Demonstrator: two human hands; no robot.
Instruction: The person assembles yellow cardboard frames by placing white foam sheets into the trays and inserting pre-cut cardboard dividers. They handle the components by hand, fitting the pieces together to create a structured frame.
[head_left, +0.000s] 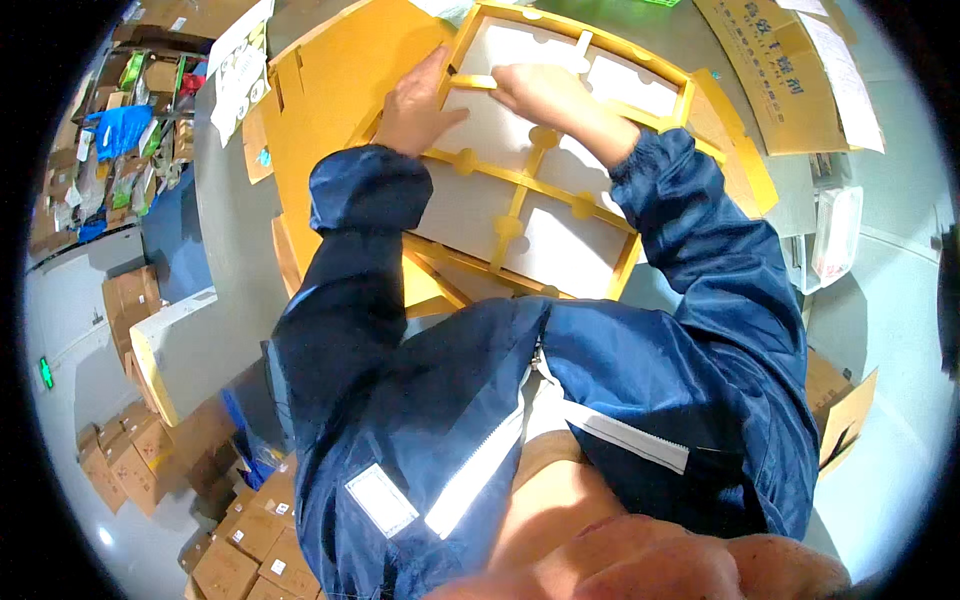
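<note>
A yellow cardboard box [617,268] lies in front of me, split into several compartments by notched yellow dividers [522,180]. White flat surfaces [470,207] show inside the compartments; whether they are packed items or the box floor I cannot tell. At the box's upper left edge, my left hand [413,108] lies with its fingers stretched out and the thumb apart, holding nothing. My right hand [545,95] reaches into the far part of the box. Its fingers are closed at the end of a short yellow divider strip [470,82], the fingertips partly hidden.
A large yellow cardboard sheet [330,75] spreads left of the box on the grey table [235,200]. A printed brown carton [765,75] stands at the far right, near a clear plastic bin [838,235]. Crowded shelves [125,150] and stacked cartons [255,535] lie off to the left.
</note>
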